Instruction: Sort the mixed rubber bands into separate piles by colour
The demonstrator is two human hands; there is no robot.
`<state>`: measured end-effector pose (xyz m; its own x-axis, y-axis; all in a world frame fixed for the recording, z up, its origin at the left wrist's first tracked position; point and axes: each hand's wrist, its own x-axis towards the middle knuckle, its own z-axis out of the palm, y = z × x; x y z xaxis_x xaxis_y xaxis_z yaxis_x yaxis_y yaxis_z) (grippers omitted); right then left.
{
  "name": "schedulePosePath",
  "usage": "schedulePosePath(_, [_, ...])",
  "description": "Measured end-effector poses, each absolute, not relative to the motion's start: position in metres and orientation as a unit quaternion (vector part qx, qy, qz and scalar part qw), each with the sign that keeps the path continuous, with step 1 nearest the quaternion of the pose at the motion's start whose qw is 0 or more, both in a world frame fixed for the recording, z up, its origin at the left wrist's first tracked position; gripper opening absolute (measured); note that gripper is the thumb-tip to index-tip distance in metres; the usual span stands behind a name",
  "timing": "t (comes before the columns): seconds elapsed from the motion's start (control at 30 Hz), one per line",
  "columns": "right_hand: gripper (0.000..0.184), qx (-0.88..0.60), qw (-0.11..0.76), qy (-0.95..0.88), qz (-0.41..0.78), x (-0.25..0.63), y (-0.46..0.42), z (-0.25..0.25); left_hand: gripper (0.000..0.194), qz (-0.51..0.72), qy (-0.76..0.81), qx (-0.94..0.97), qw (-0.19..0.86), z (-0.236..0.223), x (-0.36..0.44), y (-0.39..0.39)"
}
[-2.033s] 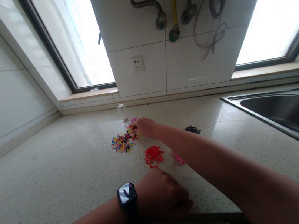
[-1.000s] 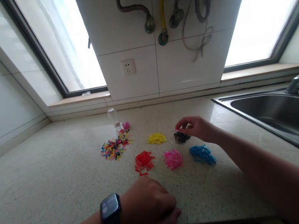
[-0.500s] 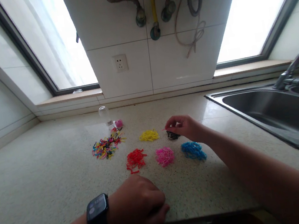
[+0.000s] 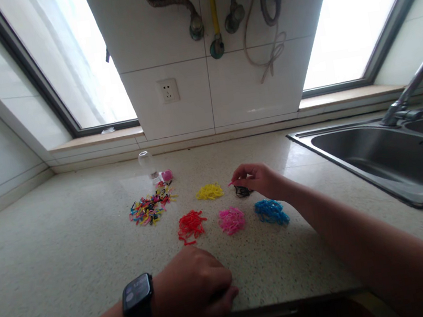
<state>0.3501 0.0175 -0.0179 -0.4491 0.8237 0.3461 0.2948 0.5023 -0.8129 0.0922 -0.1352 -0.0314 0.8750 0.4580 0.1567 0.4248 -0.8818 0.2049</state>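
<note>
My right hand [image 4: 255, 179] is over the pile of black rubber bands [image 4: 242, 192], its thumb and finger pinched on a small reddish-pink rubber band [image 4: 231, 183] whose end sticks out to the left. Closed in a loose fist, my left hand [image 4: 198, 283] rests at the counter's front edge; its palm is hidden. Between the hands lie separate piles of red rubber bands [image 4: 191, 226], pink rubber bands [image 4: 232, 220] and blue rubber bands [image 4: 271, 212]. Yellow rubber bands [image 4: 209, 191] sit just left of the black ones. Farther left spreads a mixed-colour heap [image 4: 148, 209].
Behind the mixed heap are a clear bottle-like container [image 4: 146, 163] and a round pink object [image 4: 167, 175]. A steel sink [image 4: 362, 183] with a tap [image 4: 398, 109] is set into the speckled counter [image 4: 72, 264] on the right. The tiled wall bears a socket [image 4: 168, 91] and hoses.
The view has shifted slightly, so everything sits a little farther left. Both hands keep nearly the same pose, and the right still pinches the reddish-pink band over the black pile.
</note>
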Motion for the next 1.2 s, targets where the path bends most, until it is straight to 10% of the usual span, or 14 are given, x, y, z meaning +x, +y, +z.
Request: schedulePosePath(1.2, [0.012,-0.340,0.380,-0.772,0.380,0.3481,0.0122,-0.0158,0.027,0.101,0.225,0.965,0.088,-0.0293,0.0927,-0.1353])
